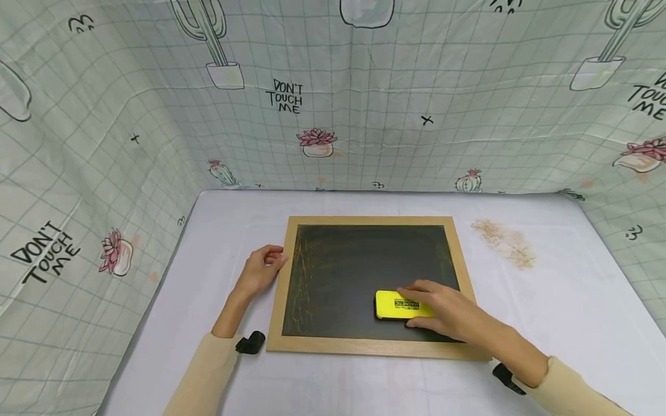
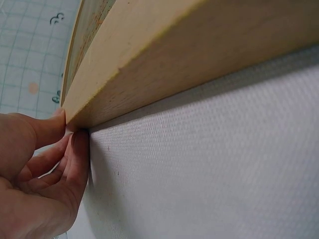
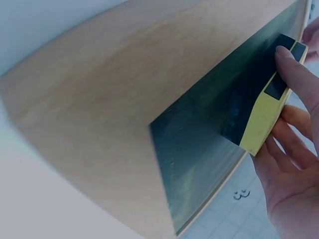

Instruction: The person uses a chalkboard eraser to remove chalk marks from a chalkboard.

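A small chalkboard (image 1: 343,266) with a pale wooden frame (image 1: 359,346) lies flat on the table. My right hand (image 1: 442,308) grips a yellow-and-black magnetic eraser (image 1: 387,304) on the lower right part of the dark surface, thumb on one long side and fingers on the other. In the right wrist view the eraser (image 3: 263,115) has its black side toward the board. At the frame's left edge, my left hand (image 1: 260,270) pinches the wood between thumb and curled fingers, as the left wrist view shows. Faint yellowish streaks run down the board's left side.
A white cloth (image 1: 229,225) covers the table. Right of the board lies a brownish smudge of powder (image 1: 504,242). Grid-patterned fabric (image 1: 364,104) with cactus drawings hangs behind and at both sides. Each wrist bears a black device (image 1: 251,342).
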{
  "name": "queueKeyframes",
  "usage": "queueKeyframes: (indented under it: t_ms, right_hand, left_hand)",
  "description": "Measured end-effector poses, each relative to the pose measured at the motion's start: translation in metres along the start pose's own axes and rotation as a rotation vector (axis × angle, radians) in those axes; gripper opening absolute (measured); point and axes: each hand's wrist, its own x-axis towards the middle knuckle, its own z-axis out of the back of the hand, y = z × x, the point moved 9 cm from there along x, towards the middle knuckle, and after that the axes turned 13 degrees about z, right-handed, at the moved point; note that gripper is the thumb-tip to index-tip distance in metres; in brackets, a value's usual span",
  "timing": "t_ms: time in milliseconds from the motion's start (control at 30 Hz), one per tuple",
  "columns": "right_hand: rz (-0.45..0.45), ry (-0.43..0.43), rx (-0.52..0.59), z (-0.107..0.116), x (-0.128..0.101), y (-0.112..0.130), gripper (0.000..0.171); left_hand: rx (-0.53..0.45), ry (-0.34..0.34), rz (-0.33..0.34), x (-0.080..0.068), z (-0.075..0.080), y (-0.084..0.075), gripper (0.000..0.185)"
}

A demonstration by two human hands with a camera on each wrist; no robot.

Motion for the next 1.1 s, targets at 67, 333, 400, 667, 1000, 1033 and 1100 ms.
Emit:
queueKeyframes:
  t_ms: [67, 333, 400, 667, 1000, 1033, 1100]
  right_hand:
    - [-0.009, -0.003, -0.001, 0.001, -0.004, -0.001, 0.056]
    - [-0.057, -0.012, 0.021, 0.005, -0.022, -0.008, 0.056]
    - [-0.064, -0.024, 0.016, 0.007, -0.027, -0.009, 0.057]
    - [-0.028, -0.066, 0.031, 0.009, -0.029, -0.009, 0.057]
    - [-0.008, -0.077, 0.055, 0.01, -0.029, -0.008, 0.056]
    - [-0.009, -0.076, 0.058, 0.01, -0.029, -0.009, 0.056]
    - [-0.01, -0.078, 0.067, 0.01, -0.029, -0.009, 0.056]
  left_hand:
    - [0.001, -0.003, 0.0, 0.0, -0.001, 0.0, 0.034]
    - [-0.002, -0.004, 0.004, 0.001, -0.001, 0.001, 0.033]
    - [-0.003, -0.004, 0.002, 0.001, -0.001, 0.001, 0.033]
    - [-0.005, -0.005, -0.004, 0.003, 0.0, 0.001, 0.033]
    - [-0.012, 0.003, -0.003, 0.002, 0.001, 0.001, 0.033]
    - [-0.013, 0.004, -0.004, 0.001, 0.0, 0.001, 0.033]
    - [-0.015, 0.006, -0.006, 0.001, 0.0, 0.0, 0.033]
